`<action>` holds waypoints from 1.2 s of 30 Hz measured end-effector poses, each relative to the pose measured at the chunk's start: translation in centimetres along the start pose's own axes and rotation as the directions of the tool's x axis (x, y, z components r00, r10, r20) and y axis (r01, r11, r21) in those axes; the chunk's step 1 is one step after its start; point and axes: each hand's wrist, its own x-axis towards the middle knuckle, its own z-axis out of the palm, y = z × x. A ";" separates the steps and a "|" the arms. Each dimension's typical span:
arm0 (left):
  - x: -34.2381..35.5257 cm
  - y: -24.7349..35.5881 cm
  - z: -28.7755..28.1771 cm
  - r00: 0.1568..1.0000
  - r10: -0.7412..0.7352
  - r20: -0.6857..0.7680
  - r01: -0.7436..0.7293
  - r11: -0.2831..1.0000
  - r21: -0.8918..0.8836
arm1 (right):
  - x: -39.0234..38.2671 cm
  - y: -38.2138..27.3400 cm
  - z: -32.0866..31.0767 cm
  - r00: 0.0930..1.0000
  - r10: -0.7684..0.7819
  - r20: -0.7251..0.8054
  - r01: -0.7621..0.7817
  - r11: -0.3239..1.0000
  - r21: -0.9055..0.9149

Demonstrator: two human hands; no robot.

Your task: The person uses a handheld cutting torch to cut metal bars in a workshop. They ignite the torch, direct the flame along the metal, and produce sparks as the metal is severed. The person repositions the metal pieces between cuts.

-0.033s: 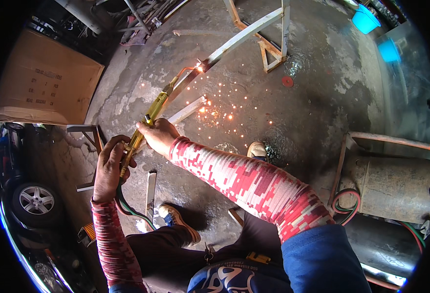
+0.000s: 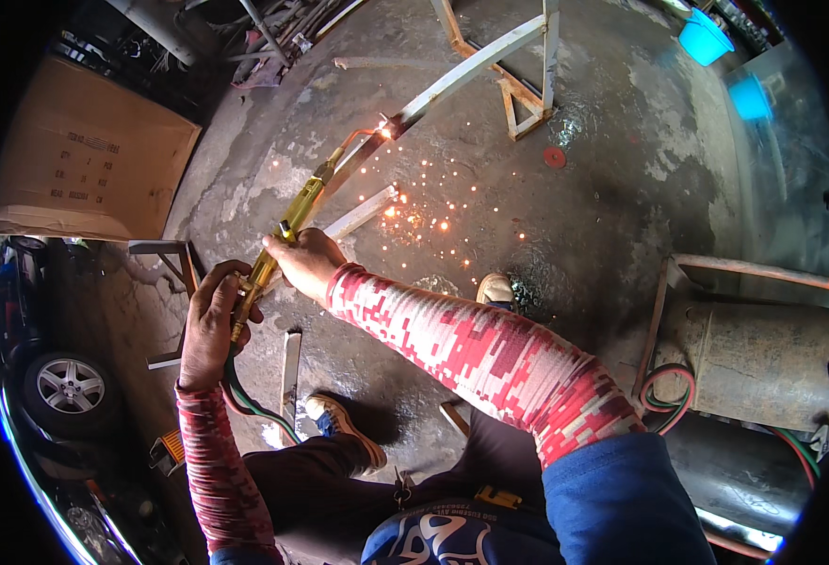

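A brass-coloured cutting torch (image 2: 303,201) slants up and away from me, its bent copper tip at a glowing spot on a long metal bar (image 2: 476,68). My right hand (image 2: 307,263) is closed around the torch's middle, thumb by a dark knob. Lower down, my left hand (image 2: 211,318) grips the rear end, where the fittings are; part of its fingers is hidden behind the torch. Red and green hoses (image 2: 262,411) trail from that end toward the floor. Orange sparks (image 2: 414,218) scatter below the glowing spot, over a shorter metal bar (image 2: 363,213).
A rusty metal frame (image 2: 518,94) joins the bar at the far end. Gas cylinders (image 2: 763,363) lie at right beside a coiled hose (image 2: 667,388). A cardboard sheet (image 2: 94,155) and a dark car (image 2: 33,377) stand left. Loose bar (image 2: 290,377) lies near my feet; blue bucket (image 2: 705,40) far right.
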 end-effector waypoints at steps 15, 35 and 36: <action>0.7 0.5 -0.1 1.000 -0.002 -0.013 0.002 0.999 0.035 | 0.8 -0.3 -0.3 0.998 0.060 0.021 -0.059 0.997 -0.058; 0.9 -0.3 -0.4 1.000 0.026 0.010 -0.026 1.000 0.006 | 0.8 -0.2 -0.1 0.995 0.031 0.090 -0.024 0.997 -0.072; 0.9 -0.3 -0.4 1.000 0.021 0.008 -0.021 1.000 0.008 | 0.9 -0.4 0.0 0.995 0.031 0.094 -0.023 0.997 -0.079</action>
